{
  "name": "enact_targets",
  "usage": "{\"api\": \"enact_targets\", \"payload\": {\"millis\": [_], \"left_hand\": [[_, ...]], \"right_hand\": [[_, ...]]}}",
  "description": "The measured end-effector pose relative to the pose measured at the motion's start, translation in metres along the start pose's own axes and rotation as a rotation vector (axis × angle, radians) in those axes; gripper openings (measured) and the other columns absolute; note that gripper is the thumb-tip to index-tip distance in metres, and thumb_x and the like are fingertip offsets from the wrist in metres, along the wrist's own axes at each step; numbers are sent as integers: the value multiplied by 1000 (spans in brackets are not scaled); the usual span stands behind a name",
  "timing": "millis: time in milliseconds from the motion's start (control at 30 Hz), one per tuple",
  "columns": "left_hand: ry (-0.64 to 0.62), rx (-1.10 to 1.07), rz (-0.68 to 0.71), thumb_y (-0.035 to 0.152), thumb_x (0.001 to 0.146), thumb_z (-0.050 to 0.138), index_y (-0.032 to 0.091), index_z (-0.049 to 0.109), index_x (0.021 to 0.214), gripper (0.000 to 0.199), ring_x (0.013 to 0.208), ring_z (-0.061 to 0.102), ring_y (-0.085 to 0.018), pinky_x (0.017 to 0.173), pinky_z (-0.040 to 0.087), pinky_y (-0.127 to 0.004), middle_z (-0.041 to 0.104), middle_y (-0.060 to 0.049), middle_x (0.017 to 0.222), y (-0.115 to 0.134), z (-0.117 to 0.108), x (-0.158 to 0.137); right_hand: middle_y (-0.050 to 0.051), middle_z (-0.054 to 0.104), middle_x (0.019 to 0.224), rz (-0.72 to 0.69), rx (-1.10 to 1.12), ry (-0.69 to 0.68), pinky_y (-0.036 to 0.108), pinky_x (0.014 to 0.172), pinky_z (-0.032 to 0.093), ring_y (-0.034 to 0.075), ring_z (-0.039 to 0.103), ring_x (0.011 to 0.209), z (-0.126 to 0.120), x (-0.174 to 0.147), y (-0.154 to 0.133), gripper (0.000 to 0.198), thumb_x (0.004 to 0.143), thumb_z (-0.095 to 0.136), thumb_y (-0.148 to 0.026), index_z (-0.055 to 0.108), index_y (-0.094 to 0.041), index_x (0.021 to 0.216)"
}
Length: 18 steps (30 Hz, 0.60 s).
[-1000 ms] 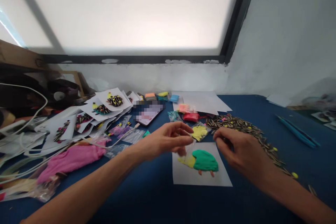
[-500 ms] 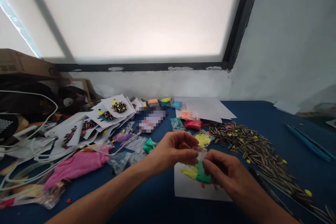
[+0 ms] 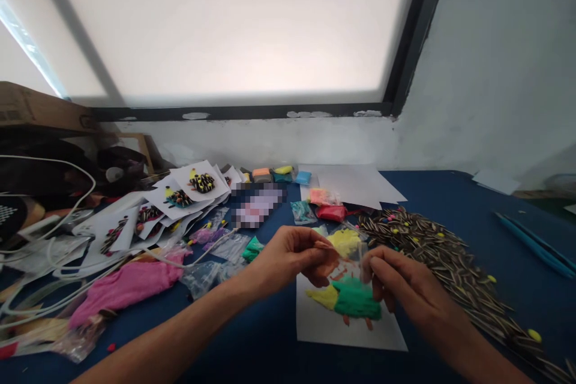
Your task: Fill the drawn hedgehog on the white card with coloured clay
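Observation:
Between my hands a small clear plastic bag with brown clay in it (image 3: 345,266) is stretched out. Fingers and thumb of my left hand (image 3: 297,255) pinch its brown, bunched side. My right hand (image 3: 398,282) is closed on the bag's clear edge. Both hands are above a white sheet of paper (image 3: 315,330). On that sheet lies a clay animal shape with a green body (image 3: 357,300), a yellow pointed head (image 3: 323,297) and small brown feet. Just behind the bag lies a lump of yellow clay (image 3: 345,241).
Striped sunflower seeds (image 3: 441,264) spread over the right side of the blue table. Blue tweezers (image 3: 535,246) lie farther right. At left are pink clay (image 3: 128,285), white cables and finished seed pictures on paper (image 3: 202,183). Red clay (image 3: 332,212) and blank sheets (image 3: 355,183) lie behind.
My right hand has moved right, away from the left, drawing the bag wide. Its brown content and more of the green clay body now show. The left hand has barely moved.

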<state>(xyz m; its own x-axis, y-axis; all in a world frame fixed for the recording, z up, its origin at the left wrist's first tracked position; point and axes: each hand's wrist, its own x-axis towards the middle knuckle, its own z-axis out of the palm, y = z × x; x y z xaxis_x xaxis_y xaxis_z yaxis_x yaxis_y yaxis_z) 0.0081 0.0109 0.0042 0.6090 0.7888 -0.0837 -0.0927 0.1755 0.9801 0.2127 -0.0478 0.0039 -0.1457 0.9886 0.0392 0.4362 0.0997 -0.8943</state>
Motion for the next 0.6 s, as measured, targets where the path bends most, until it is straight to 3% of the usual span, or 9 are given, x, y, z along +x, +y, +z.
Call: {"api": "enact_targets", "payload": {"millis": [133,233,300,400,500,600], "left_hand": [[-33,-31,-14,39,72,78,8,64,83,35,55,61,-11,55,51,-22,64,-4,67,-5,-1,1],[0,-13,16,39,72,78,11,63,98,41,59,63,-12,57,53,-25,69,-7,83,-7,-5,3],[85,74,56,37,75,75,12,61,107,42,62,64,-12,61,53,-27,69,-10,97,-8,-11,5],[211,243,109,28,83,65,12,65,97,21,69,63,-12,67,52,-26,69,-9,97,-11,-20,9],[243,413,121,20,85,59,12,67,94,15,75,61,-14,69,49,-26,68,-7,92,-14,-21,8],[252,539,161,18,86,58,14,66,105,21,83,61,-17,73,48,-28,68,-8,101,-9,-14,2]], "right_hand": [[-1,58,65,52,66,-110,25,52,45,13,55,55,4,-3,0,35,88,49,-56,54,-23,76],[-3,52,60,32,10,1,24,49,41,11,49,53,3,-2,6,37,88,49,-54,54,-23,70],[-4,48,59,19,-26,71,23,47,38,11,46,52,-1,1,11,37,88,49,-54,54,-22,69],[-4,47,58,28,-29,89,23,45,37,10,45,50,-6,6,16,36,88,48,-54,55,-22,72],[-4,47,56,33,-25,86,23,45,37,10,45,48,-9,7,17,37,89,48,-55,56,-22,74],[-3,51,55,32,-5,55,24,48,40,11,48,49,-9,6,12,39,89,46,-58,58,-23,77]]}}
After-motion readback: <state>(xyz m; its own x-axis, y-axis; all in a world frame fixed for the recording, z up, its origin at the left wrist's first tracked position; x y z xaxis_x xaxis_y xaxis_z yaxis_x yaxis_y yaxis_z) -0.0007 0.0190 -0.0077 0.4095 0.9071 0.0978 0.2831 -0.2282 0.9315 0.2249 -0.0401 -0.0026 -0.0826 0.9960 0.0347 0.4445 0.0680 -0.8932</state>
